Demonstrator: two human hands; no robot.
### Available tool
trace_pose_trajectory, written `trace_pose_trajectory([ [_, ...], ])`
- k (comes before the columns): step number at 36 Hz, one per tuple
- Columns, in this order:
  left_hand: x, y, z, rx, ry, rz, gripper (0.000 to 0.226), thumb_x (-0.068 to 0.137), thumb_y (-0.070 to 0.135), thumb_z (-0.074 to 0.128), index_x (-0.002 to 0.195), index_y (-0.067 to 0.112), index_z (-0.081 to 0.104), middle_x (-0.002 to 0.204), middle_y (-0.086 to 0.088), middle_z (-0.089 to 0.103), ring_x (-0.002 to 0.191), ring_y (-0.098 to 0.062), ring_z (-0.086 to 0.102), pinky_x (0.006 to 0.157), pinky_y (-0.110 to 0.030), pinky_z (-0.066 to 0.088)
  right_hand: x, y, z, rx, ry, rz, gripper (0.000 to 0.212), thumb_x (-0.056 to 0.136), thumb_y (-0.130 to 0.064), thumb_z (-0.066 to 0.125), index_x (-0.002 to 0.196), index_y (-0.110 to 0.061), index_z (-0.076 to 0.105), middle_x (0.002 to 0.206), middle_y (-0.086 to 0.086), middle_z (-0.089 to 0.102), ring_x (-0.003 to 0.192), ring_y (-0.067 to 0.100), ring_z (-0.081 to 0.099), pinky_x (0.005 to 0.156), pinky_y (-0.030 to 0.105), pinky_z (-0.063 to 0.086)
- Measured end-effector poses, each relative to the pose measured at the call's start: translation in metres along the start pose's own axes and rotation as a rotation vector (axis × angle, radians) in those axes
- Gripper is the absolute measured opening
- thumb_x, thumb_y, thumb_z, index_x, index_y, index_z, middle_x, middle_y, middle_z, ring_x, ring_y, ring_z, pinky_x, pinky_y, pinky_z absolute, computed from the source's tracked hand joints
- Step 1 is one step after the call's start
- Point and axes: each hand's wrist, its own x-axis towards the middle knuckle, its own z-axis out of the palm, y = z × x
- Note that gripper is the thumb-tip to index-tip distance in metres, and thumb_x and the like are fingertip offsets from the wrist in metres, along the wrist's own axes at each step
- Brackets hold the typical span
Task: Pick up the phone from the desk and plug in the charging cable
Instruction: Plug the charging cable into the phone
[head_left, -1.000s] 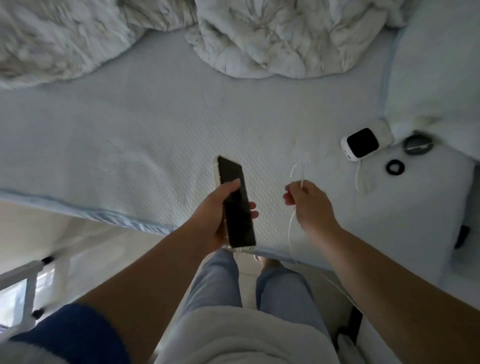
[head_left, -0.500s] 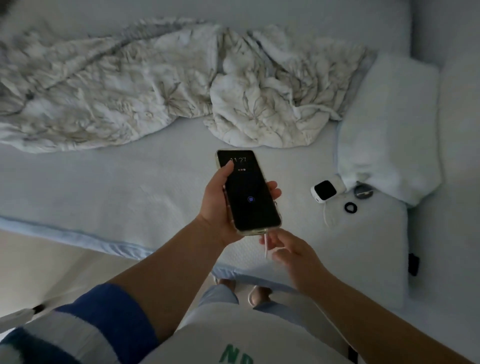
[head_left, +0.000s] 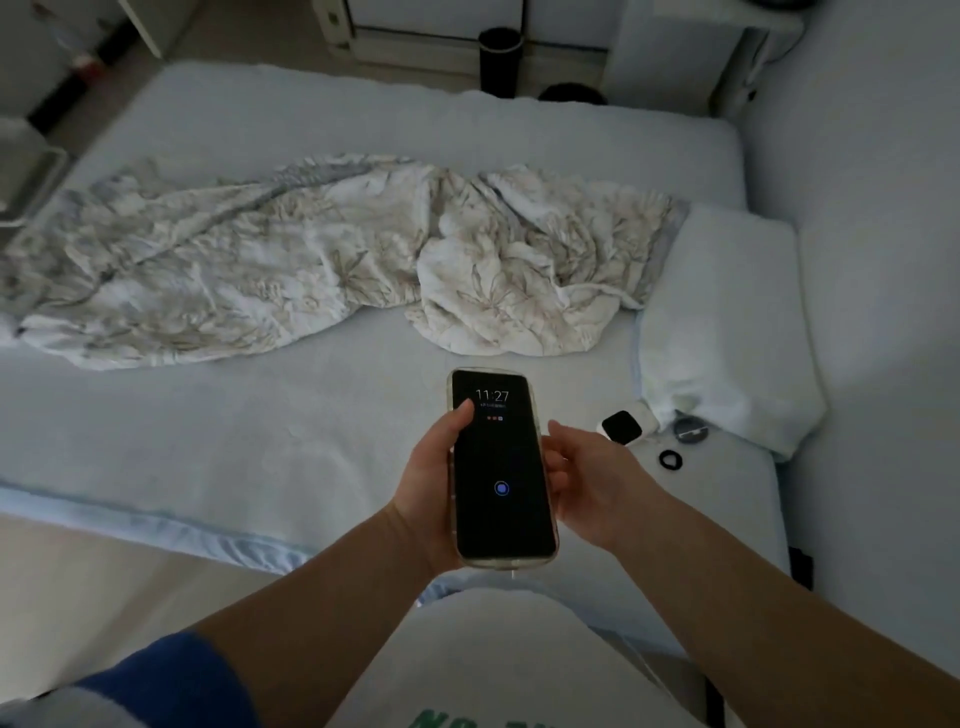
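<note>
The black phone (head_left: 501, 467) in a clear case is held upright over the bed's near edge, its screen lit with 11:27 and a small blue circle. My left hand (head_left: 426, 499) grips its left side, thumb on the screen's edge. My right hand (head_left: 587, 478) cups the right side, thumb by the edge and fingers behind the phone. A short bit of thin white charging cable (head_left: 514, 574) shows at the phone's bottom edge; whether the plug is fully seated is hidden.
A crumpled floral duvet (head_left: 337, 260) lies across the pale blue bed (head_left: 208, 441). At right are a pillow (head_left: 727, 322), a small white device with a black face (head_left: 623, 427), a round dark disc (head_left: 691, 430) and a black ring (head_left: 670, 460). A black cylinder (head_left: 500, 57) stands beyond the bed.
My right hand brought the cable to the phone's bottom edge, then let go and moved up to the phone's right side. The screen lit up. The view tilted up over the bed.
</note>
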Motion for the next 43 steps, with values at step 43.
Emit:
trace_pose_trajectory([
  [43, 0.034, 0.002, 0.043, -0.424, 0.114, 0.31, 0.067, 0.078, 0.068, 0.038, 0.116, 0.018, 0.06, 0.115, -0.019, 0.067, 0.093, -0.033, 0.069, 0.072, -0.049, 0.057, -0.077, 0.004, 0.009, -0.774, 0.083, -0.392, 0.029, 0.092, -0.022, 0.048, 0.067, -0.017, 0.062, 0.052, -0.006, 0.063, 0.052, 0.009, 0.053, 0.056, 0.02, 0.046],
])
